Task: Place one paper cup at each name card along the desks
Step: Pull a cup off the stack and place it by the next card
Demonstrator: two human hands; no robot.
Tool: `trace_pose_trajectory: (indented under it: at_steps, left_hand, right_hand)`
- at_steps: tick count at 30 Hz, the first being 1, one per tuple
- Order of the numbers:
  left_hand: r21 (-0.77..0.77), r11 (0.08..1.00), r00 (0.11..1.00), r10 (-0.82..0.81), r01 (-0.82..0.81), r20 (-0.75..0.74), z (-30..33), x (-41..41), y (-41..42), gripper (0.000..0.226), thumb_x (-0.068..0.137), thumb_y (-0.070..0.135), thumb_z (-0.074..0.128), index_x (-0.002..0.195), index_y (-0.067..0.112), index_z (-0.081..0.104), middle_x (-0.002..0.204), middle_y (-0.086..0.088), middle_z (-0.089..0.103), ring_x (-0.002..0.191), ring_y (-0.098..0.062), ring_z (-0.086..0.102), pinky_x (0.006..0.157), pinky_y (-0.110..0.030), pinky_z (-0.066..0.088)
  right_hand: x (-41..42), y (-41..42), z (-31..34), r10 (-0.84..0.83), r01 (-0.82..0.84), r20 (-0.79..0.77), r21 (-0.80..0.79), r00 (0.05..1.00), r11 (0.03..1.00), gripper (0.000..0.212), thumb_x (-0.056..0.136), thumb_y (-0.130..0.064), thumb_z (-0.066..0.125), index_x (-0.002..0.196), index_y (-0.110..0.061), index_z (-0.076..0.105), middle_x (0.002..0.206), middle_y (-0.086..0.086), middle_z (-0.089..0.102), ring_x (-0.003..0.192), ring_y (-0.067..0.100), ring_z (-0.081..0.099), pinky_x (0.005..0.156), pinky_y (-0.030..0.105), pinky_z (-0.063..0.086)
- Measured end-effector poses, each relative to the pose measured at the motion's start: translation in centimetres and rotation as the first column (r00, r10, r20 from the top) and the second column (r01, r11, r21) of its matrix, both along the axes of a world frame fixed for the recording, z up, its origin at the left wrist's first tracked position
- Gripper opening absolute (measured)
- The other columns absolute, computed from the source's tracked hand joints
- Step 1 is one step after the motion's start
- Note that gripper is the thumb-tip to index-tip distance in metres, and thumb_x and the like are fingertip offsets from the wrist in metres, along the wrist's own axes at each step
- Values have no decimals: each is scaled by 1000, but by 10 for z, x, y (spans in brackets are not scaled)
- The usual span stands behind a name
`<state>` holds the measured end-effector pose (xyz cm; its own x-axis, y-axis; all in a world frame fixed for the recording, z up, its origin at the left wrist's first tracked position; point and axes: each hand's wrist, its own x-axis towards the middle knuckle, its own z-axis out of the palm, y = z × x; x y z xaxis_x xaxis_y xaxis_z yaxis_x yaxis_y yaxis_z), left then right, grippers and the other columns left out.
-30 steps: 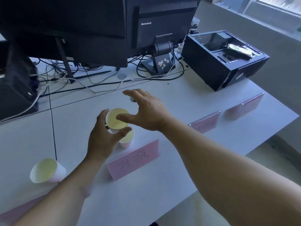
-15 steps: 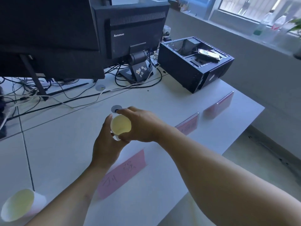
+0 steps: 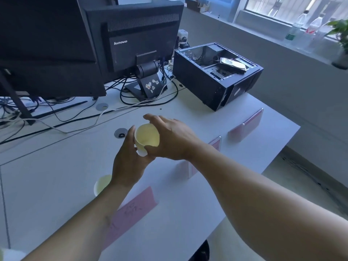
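Both hands hold a stack of paper cups (image 3: 147, 137) above the middle of the white desk (image 3: 56, 166). My left hand (image 3: 130, 161) grips the stack from below and my right hand (image 3: 169, 140) wraps the top cup's rim. A single paper cup (image 3: 101, 184) stands on the desk behind the nearest pink name card (image 3: 131, 213), partly hidden by my left wrist. Another pink name card (image 3: 214, 144) peeks out behind my right wrist. A third name card (image 3: 246, 123) stands near the desk's right end with no cup by it.
A black monitor (image 3: 131, 38) on its stand and a second dark screen (image 3: 47, 44) fill the back of the desk, with tangled cables (image 3: 56, 113) beneath. An open computer case (image 3: 216, 74) lies at the back right. Bottles (image 3: 295, 27) line the window sill.
The view has shifted right along the desk. The cup left by the nearest name card now shows behind my left wrist. Both hands carried the stack rightward, the right hand closing over the top cup.
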<state>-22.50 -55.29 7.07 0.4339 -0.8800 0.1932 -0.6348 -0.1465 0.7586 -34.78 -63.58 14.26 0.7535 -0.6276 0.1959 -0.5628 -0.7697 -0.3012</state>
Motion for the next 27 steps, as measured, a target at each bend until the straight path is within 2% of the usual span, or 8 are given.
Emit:
trace_pose_trajectory:
  at_steps: [5, 10, 14, 16, 20, 24, 27]
  left_hand:
    - [18, 998, 998, 53, -52, -43, -9, -14, -26, 94, 60, 51, 77, 135, 25, 27, 136, -5, 50, 105, -29, 61, 77, -44, 55]
    - [37, 996, 994, 84, -82, -65, -14, -26, -47, 96, 62, 50, 76, 137, 27, 21, 138, -5, 48, 107, -28, 58, 79, -39, 52]
    - [34, 994, 992, 102, -100, -68, -19, -31, -64, 98, 59, 57, 71, 137, 27, 22, 137, -5, 47, 108, -28, 57, 81, -38, 51]
    - [41, 993, 990, 117, -114, -79, -20, -33, -73, 99, 57, 59, 70, 138, 26, 22, 138, -6, 45, 108, -29, 57, 82, -41, 52]
    - [73, 989, 981, 140, -131, -137, -20, -34, -86, 102, 56, 62, 69, 140, 29, 22, 142, -2, 43, 113, -25, 53, 87, -40, 49]
    - [62, 989, 977, 145, -137, -157, -21, -37, -92, 102, 56, 61, 70, 141, 29, 22, 141, 1, 43, 113, -22, 52, 88, -38, 47]
    - [54, 990, 979, 136, -129, -153, -24, -38, -96, 102, 57, 61, 70, 141, 28, 22, 141, 0, 44, 114, -21, 52, 90, -38, 47]
  right_hand:
    - [-20, -41, 9, 24, -30, 116, 49, 993, 998, 85, 72, -53, 71, 141, -24, 31, 127, 2, 59, 99, 27, 59, 76, 37, 50]
    - [-41, -83, 21, -24, -26, 234, 209, 972, 977, 85, 69, -50, 70, 141, -24, 31, 124, 3, 60, 100, 18, 57, 87, 40, 49]
    - [-55, -120, 29, -63, 3, 292, 200, 954, 980, 83, 68, -50, 67, 138, -24, 33, 119, 1, 60, 96, 18, 58, 84, 37, 49]
    - [-63, -137, 25, -112, 67, 266, 174, 957, 982, 81, 71, -48, 69, 139, -24, 32, 120, 0, 58, 95, 19, 58, 83, 37, 49]
    - [-78, -160, -7, -205, 188, 118, 137, 972, 973, 83, 74, -48, 69, 142, -22, 28, 128, 6, 55, 100, 27, 58, 82, 38, 48]
    - [-86, -167, -50, -229, 233, -45, 194, 972, 953, 86, 77, -47, 71, 144, -23, 23, 136, 11, 51, 106, 33, 58, 83, 39, 48]
    - [-89, -168, -73, -214, 233, -103, 244, 971, 941, 86, 78, -43, 72, 145, -24, 22, 138, 12, 50, 109, 34, 57, 84, 41, 49]
